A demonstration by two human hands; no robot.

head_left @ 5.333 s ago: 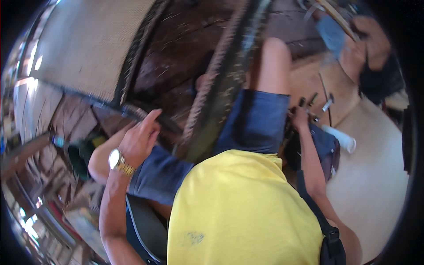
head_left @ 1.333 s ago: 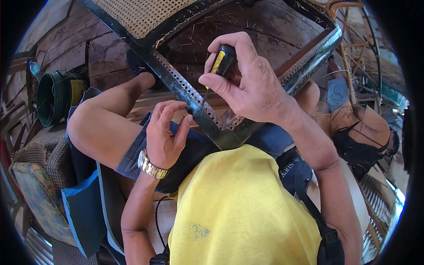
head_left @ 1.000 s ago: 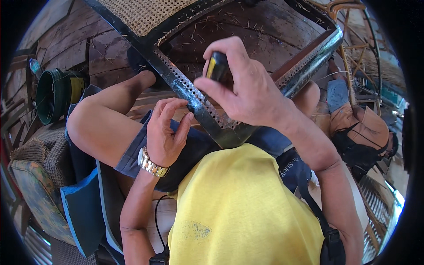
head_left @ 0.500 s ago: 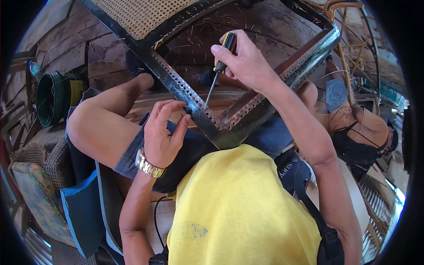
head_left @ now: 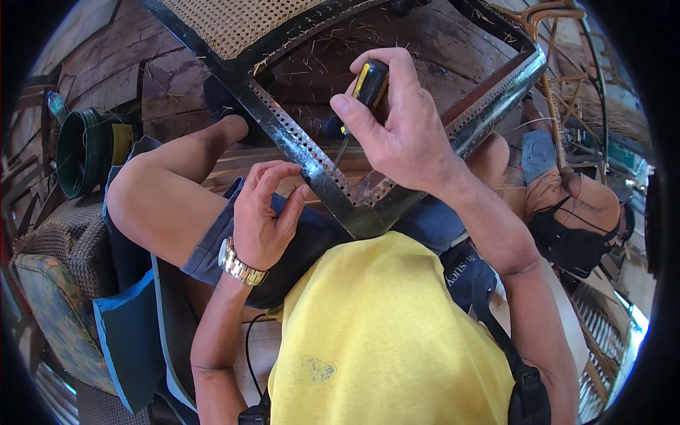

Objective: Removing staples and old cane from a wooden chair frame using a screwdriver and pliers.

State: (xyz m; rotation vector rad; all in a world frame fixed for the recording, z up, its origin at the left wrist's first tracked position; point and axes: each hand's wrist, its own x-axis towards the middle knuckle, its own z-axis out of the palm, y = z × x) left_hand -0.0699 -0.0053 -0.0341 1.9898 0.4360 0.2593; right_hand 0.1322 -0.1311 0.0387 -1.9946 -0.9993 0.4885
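Note:
My right hand [head_left: 414,138] is wrapped round the black and yellow handle of a screwdriver [head_left: 370,83]. Its thin shaft points down, and the tip meets the hole-lined inner edge of a dark wooden chair frame [head_left: 280,138], close to the near corner. Rows of small drilled holes run along both rails that join there. Beside the left rail is my left hand [head_left: 265,212], wearing a metal watch; its fingers are loosely bent, with thumb and forefinger apart and the fingertips at the frame's edge. Woven cane webbing [head_left: 234,25] fills the frame's far panel.
The frame's near corner rests against my lap. A dark green bucket [head_left: 83,152] stands at the left, behind a patterned cushion [head_left: 64,312] and blue foam sheets [head_left: 131,333]. Another person [head_left: 577,205] sits at the right, near bent rattan furniture [head_left: 559,18]. Straw bits litter the plank floor.
My right hand has tilted and come lower and nearer, with the screwdriver's handle turned more toward me. The chair frame has shifted slightly. My left hand stays almost in place.

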